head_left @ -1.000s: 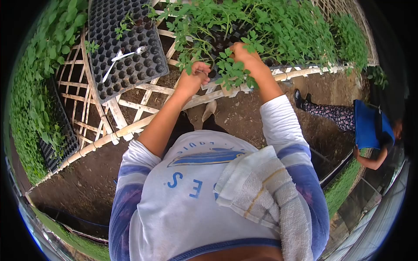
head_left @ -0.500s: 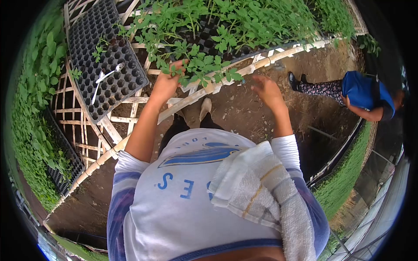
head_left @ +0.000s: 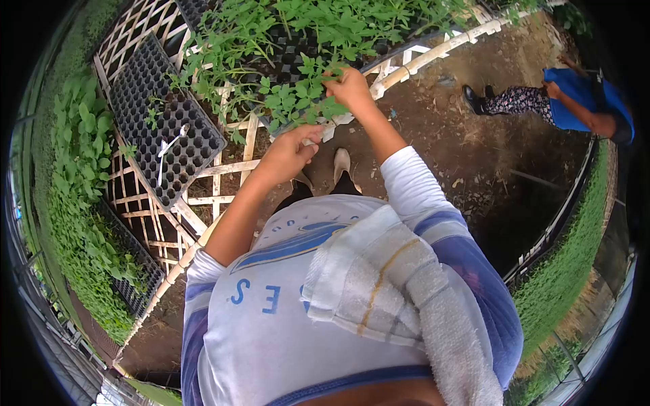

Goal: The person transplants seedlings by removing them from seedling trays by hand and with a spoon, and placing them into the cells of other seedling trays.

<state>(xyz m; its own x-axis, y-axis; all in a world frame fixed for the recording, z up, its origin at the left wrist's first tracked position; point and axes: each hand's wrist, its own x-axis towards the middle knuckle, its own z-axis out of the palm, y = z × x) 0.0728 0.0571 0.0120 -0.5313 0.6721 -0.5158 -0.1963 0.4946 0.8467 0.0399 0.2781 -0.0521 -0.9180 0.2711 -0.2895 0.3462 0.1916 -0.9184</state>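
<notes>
Seedlings (head_left: pixel 294 98) overhang the black tray's (head_left: pixel 292 55) near edge. Both forearms angle forward and inward; the right hand (head_left: pixel 349 89) bends its fingers at the leaves, the left hand (head_left: pixel 290 157) curls just below. Whether either grip is clamped or apart, I cannot tell.

1. On the front of the white shirt (head_left: pixel 284 348), in large blue capitals, upside down in the view: an S (head_left: pixel 240 291), and an E (head_left: pixel 271 299) between it and the towel (head_left: pixel 365 291).
2. On the shirt, at the towel's left edge, part of another blue letter (head_left: pixel 305 298); the towel hides the rest, so it cannot be read.
3. On the shirt, beyond the towel's upper left edge, a curved row of small letters (head_left: pixel 291 222): a U can be made out; the others are too small or faint.
</notes>
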